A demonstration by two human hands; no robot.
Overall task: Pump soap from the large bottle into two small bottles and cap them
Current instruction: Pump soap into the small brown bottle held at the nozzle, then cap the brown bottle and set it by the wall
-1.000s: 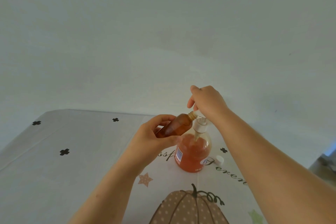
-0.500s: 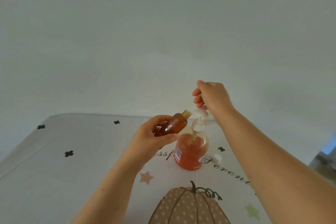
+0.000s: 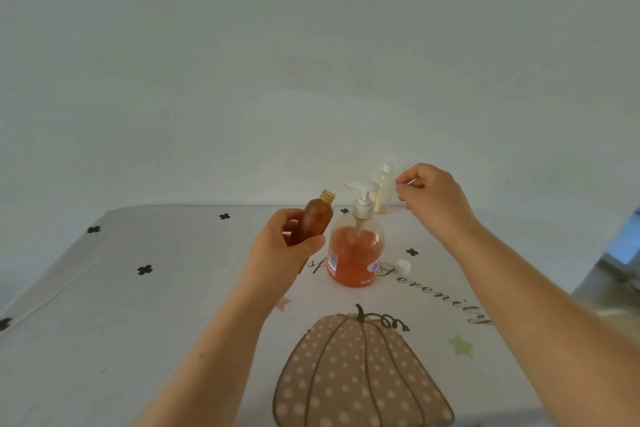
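The amber bottle (image 3: 313,218) is gripped round its lower half by the L hand (image 3: 280,246), thumb on the near side and fingers wrapped behind. It is held off the tabletop (image 3: 104,305), tilted, neck up and to the right. Its threaded neck is bare, w/o cap. The neck sits just left of the pump spout (image 3: 360,186), w/ a small gap between them; the spout is pointed left towards it.

The big bottle (image 3: 356,253) is stood upright at mid-tabletop, untouched by either hand. It is clear plastic, w/ orange-pink soap well over halfway up, and has a white pump on top.

The R hand (image 3: 433,198) is held in the air to the right of the pump head and apart from it. Its fingers are loosely curled, thumb near forefinger; nothing is seen in it.

A pale bottle (image 3: 384,189) w/ a white cap on is stood upright near the far edge, seen between pump head and R hand. A loose white cap (image 3: 403,266) is laid on the tabletop just right of the big bottle's base.

The tabletop is covered by a light cloth printed w/ a dotted pumpkin (image 3: 360,371), script lettering, black clover marks and small stars. A plain pale wall (image 3: 311,62) is seen behind.
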